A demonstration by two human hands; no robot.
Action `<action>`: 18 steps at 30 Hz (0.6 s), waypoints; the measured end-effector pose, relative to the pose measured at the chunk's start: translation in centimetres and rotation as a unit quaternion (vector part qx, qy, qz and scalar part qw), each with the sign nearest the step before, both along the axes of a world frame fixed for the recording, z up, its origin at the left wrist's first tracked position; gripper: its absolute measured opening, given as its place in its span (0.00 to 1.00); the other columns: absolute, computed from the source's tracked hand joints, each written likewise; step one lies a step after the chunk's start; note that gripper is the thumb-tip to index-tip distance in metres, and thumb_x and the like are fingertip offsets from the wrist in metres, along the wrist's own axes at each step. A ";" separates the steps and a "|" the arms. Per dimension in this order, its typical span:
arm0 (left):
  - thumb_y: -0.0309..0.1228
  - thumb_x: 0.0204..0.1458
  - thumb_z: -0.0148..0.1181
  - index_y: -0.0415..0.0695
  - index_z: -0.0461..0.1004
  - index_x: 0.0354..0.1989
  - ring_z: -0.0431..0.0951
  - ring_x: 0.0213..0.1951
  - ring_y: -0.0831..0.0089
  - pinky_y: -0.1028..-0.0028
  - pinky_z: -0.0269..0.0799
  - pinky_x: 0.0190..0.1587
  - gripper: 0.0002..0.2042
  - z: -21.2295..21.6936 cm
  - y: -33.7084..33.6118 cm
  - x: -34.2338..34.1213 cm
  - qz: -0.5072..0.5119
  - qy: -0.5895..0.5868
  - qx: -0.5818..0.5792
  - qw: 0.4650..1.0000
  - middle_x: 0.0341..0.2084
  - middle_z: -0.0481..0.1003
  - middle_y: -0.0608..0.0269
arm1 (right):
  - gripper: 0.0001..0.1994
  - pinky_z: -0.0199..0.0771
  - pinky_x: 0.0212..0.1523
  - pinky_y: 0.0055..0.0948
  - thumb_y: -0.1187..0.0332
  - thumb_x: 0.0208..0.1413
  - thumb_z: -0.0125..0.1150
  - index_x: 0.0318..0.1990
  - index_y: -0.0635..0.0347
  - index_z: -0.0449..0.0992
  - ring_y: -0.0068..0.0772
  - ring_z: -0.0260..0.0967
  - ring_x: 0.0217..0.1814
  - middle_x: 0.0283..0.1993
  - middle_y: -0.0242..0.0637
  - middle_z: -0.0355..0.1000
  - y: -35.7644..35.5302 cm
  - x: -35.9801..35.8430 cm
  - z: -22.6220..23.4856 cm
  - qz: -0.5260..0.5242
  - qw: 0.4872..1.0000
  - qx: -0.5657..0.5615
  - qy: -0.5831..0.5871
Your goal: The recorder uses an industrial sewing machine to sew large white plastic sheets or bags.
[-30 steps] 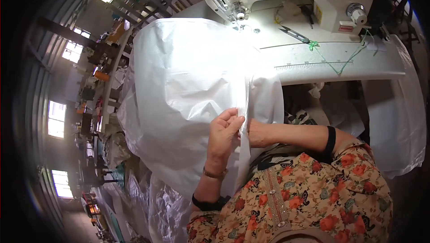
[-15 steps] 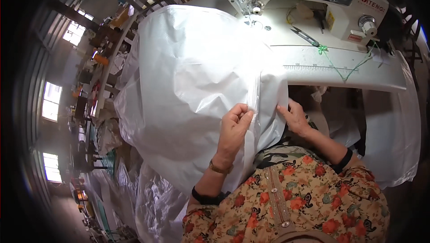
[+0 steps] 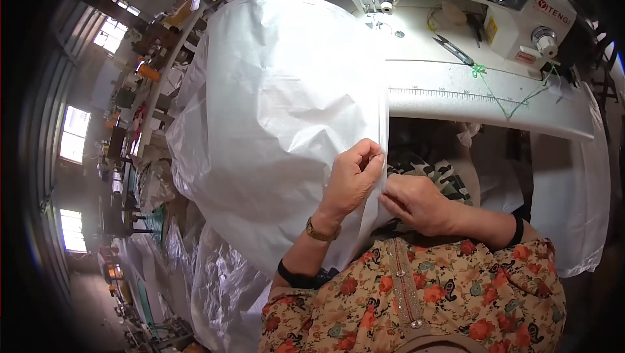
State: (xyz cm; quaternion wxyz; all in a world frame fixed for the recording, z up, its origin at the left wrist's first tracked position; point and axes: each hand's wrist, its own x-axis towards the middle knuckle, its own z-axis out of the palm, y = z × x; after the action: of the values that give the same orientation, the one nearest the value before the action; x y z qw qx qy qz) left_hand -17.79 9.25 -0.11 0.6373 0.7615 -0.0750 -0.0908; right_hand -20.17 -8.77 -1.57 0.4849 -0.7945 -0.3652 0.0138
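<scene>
A large white plastic sheet (image 3: 280, 112) drapes over the sewing machine table and down toward my lap. Its right edge is a narrow folded strip running from near the needle area down to my hands. My left hand (image 3: 355, 174) pinches this edge between thumb and fingers. Just below and to the right, my right hand (image 3: 416, 203) is closed on the same edge, its fingertips partly hidden. Above the sheet's far right corner stands the head of a white sewing machine (image 3: 384, 1), with a lit blue display.
Thread snips (image 3: 454, 50) lie on the machine bed, tied to a green string (image 3: 504, 109). A ruler scale (image 3: 449, 90) runs along the table's front edge. Crumpled clear plastic (image 3: 224, 288) hangs at lower left. Another white sheet (image 3: 566, 203) hangs at the right.
The flap right of the strip has been folded in, so the sheet now ends at the strip. My right hand has moved left and down, close to my left hand, which has shifted slightly right.
</scene>
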 end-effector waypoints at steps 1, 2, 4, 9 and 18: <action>0.26 0.61 0.56 0.40 0.72 0.34 0.60 0.26 0.91 0.85 0.56 0.27 0.04 -0.1 0.0 0.0 -0.001 -0.013 0.015 1.000 0.23 0.65 0.80 | 0.10 0.70 0.34 0.43 0.68 0.61 0.56 0.30 0.64 0.68 0.51 0.68 0.30 0.27 0.45 0.67 0.2 0.0 -0.1 0.006 1.000 -0.010 -0.024; 0.26 0.61 0.56 0.40 0.72 0.34 0.60 0.26 0.91 0.85 0.56 0.27 0.04 -0.2 0.1 0.0 -0.002 -0.013 0.018 1.000 0.23 0.64 0.80 | 0.10 0.70 0.34 0.42 0.68 0.61 0.56 0.30 0.64 0.68 0.50 0.68 0.29 0.27 0.44 0.67 0.3 0.0 -0.1 0.011 0.999 -0.011 -0.042; 0.26 0.60 0.56 0.40 0.72 0.33 0.60 0.27 0.91 0.85 0.56 0.27 0.04 -0.2 0.3 0.0 -0.003 -0.020 0.032 0.999 0.23 0.64 0.80 | 0.09 0.71 0.34 0.42 0.69 0.59 0.57 0.29 0.64 0.68 0.49 0.67 0.29 0.27 0.43 0.67 0.5 0.1 0.0 0.017 0.997 -0.013 -0.073; 0.26 0.60 0.54 0.36 0.71 0.35 0.62 0.25 0.86 0.80 0.59 0.26 0.06 -0.3 0.5 -0.3 0.008 -0.056 0.056 0.997 0.21 0.65 0.71 | 0.08 0.70 0.32 0.38 0.71 0.53 0.60 0.27 0.63 0.69 0.41 0.67 0.29 0.25 0.41 0.66 0.9 0.2 0.1 0.034 0.977 -0.094 -0.188; 0.27 0.59 0.56 0.35 0.70 0.33 0.60 0.23 0.84 0.77 0.59 0.24 0.07 -0.3 0.9 -0.7 0.007 -0.036 0.085 0.996 0.18 0.63 0.67 | 0.07 0.69 0.33 0.32 0.68 0.51 0.60 0.28 0.62 0.71 0.34 0.68 0.31 0.29 0.37 0.70 1.1 0.1 1.5 0.087 0.933 -0.187 -0.296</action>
State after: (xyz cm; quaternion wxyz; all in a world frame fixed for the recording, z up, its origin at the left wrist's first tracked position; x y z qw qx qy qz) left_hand -18.45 10.17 -0.37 0.5681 0.8160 -0.0846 -0.0654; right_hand -20.09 -7.63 -0.12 0.1941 -0.8043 -0.5504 -0.1118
